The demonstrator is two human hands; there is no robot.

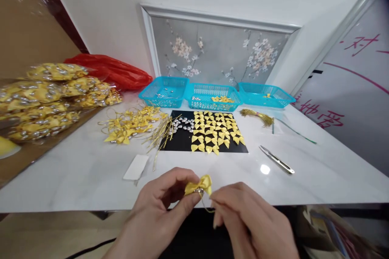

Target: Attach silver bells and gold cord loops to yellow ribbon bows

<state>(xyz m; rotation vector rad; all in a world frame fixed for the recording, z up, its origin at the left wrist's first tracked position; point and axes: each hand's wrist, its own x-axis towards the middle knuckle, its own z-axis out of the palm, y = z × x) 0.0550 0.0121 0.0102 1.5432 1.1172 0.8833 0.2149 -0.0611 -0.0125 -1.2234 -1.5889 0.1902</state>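
Note:
A yellow ribbon bow is pinched between the thumb and fingers of my left hand, just over the table's front edge. Small silver beads sit at the bow's middle, and a thin gold cord loops down from there. My right hand is closed to the right of the bow, its fingertips pinching at the cord; the exact grip is partly hidden. Beyond both hands lies a black mat with rows of yellow bows, silver beads and loose gold cords at its left edge.
A heap of corded bows lies left of the mat. Blue baskets line the wall. Tweezers and a gold cord bundle are at right, a white card at left. Bagged bows are piled far left.

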